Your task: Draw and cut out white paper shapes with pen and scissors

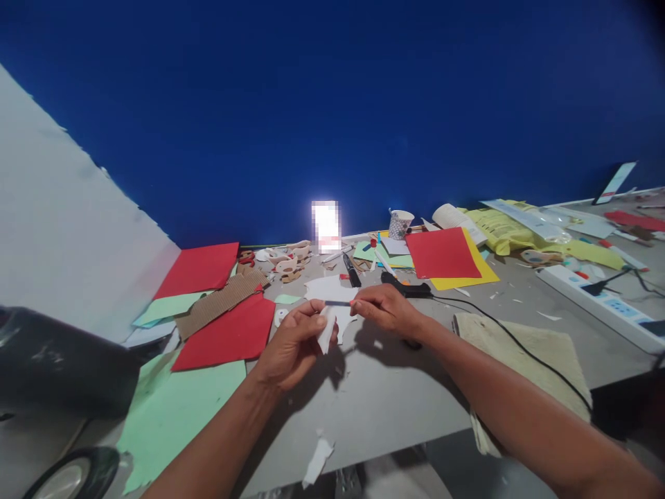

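My left hand (pixel 297 341) is closed, thumb and fingers pinching a small folded piece of white paper (pixel 327 331). My right hand (pixel 387 310) is closed around the near end of a slim dark tool (pixel 339 303), with a bit of orange-red at the fingertips. The tool reaches across to the left fingertips, just above the paper; its exact kind is unclear. Beneath the hands lies a larger white cut sheet (pixel 332 287). Just beyond the right hand is a black glue gun (pixel 408 285) with a cord, and a black marker (pixel 351 270) lies farther back.
Red sheets (pixel 228 333), green paper (pixel 181 409) and corrugated cardboard (pixel 223 303) cover the left side. A patterned paper cup (pixel 400 225) and red paper (pixel 444 253) stand and lie behind. On the right are a cloth (pixel 524 346) and power strip (pixel 603 308). A paper scrap (pixel 318 461) overhangs the front edge.
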Demonstrator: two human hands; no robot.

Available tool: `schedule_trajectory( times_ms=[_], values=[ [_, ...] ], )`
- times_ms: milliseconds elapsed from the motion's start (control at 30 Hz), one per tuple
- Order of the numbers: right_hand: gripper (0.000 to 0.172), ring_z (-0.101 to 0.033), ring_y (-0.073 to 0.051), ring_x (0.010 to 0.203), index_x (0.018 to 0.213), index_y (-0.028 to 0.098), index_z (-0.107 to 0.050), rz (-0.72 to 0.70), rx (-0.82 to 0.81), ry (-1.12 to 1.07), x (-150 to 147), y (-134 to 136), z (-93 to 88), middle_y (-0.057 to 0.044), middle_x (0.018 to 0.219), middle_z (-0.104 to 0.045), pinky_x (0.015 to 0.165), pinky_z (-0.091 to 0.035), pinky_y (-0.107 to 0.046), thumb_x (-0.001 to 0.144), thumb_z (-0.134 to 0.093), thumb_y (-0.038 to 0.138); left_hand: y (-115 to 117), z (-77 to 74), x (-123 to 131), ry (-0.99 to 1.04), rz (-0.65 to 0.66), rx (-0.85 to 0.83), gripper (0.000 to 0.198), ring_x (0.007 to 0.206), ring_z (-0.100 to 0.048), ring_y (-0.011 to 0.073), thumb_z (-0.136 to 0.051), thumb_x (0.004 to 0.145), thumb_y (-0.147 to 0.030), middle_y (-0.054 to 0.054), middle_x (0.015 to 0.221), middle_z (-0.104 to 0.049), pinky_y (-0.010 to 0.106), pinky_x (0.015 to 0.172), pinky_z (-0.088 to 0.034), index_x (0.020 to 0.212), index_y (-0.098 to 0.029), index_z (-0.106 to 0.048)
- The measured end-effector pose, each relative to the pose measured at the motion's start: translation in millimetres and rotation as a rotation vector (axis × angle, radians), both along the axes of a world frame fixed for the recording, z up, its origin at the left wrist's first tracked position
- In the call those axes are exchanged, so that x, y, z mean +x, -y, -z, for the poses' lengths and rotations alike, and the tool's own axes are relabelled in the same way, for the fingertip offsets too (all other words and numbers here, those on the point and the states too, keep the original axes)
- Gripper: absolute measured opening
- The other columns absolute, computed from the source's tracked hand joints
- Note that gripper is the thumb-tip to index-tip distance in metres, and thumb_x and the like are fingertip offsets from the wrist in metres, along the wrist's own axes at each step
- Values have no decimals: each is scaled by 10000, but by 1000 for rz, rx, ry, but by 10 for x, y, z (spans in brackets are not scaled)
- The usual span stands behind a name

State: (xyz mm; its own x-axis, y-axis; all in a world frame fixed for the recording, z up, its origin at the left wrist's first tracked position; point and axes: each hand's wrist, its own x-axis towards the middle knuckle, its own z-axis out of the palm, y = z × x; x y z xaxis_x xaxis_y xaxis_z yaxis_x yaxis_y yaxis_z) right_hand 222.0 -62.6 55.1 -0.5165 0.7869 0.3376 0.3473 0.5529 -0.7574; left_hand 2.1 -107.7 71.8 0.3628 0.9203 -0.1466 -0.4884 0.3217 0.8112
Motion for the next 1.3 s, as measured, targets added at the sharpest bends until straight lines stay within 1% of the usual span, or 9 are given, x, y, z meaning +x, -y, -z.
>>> schedule_trajectory(
  times_ms=[100, 167, 400, 633, 767, 900, 1000, 1167, 1300],
  values=[
    [613, -437, -109, 545, 786, 130, -729, -18, -227, -116, 48, -57, 2, 3, 578, -522, 568, -334, -255, 980, -447, 637, -1, -2, -4, 29, 32, 27, 242, 559, -580, 103, -868, 714, -196, 19, 657, -645, 214, 568, -480, 811, -133, -655],
    [654, -415, -104, 522, 803, 121, -739, -35, -310, -186, 58, -64, 13, 8, 562, -507, 554, -326, -254, 986, -419, 662, -1, 2, 3, 42, 12, 5, 229, 587, -596, 115, -856, 735, -189, 19, 682, -652, 236, 599, -502, 845, -146, -660],
    [585, -500, -125, 616, 820, 138, -741, -17, -165, -170, -5, 5, 59, -11, 629, -562, 626, -372, -266, 964, -486, 644, -1, 43, 24, 95, -35, -87, 269, 640, -611, 112, -851, 743, -157, 24, 743, -663, 237, 649, -526, 933, -142, -662],
    [386, -467, -109, 601, 900, 149, -732, 56, -444, -225, -23, -5, 40, 0, 685, -591, 582, -367, -251, 806, -731, 523, -59, 116, 54, -4, -219, -97, 366, 712, -671, 151, -930, 598, -167, 41, 800, -723, 265, 688, -569, 816, -146, -638],
    [353, -498, -120, 653, 910, 158, -722, 44, -463, -202, -123, 66, 48, 3, 738, -614, 606, -386, -251, 713, -809, 437, -62, 133, 82, -46, -273, -32, 387, 757, -685, 156, -950, 557, -217, 23, 776, -724, 279, 752, -579, 705, -159, -598],
    [264, -467, -112, 629, 798, 156, -694, 110, -441, -306, -184, 44, 107, 14, 683, -582, 598, -375, -249, 732, -777, 398, -59, 179, 86, -118, -308, -3, 393, 752, -671, 140, -949, 563, -237, 1, 782, -719, 276, 748, -573, 706, -174, -587],
    [236, -436, -103, 595, 767, 159, -681, 143, -451, -361, -191, 12, 138, 25, 643, -552, 568, -351, -242, 739, -763, 379, -61, 216, 86, -169, -313, 28, 364, 740, -654, 126, -938, 591, -260, -1, 812, -721, 247, 697, -552, 801, -185, -651],
    [233, -434, -96, 589, 794, 155, -687, 133, -432, -347, -202, 17, 192, 18, 665, -578, 556, -345, -234, 768, -755, 376, -58, 213, 89, -222, -264, 43, 372, 796, -668, 153, -917, 622, -339, 61, 943, -742, 261, 710, -558, 887, -154, -734],
    [260, -445, -95, 591, 803, 152, -689, 109, -451, -356, -204, 32, 195, 6, 693, -614, 552, -348, -231, 758, -779, 391, -49, 193, 98, -208, -250, 40, 371, 752, -677, 158, -913, 629, -301, 66, 899, -739, 256, 666, -555, 918, -139, -745]
  ],
)
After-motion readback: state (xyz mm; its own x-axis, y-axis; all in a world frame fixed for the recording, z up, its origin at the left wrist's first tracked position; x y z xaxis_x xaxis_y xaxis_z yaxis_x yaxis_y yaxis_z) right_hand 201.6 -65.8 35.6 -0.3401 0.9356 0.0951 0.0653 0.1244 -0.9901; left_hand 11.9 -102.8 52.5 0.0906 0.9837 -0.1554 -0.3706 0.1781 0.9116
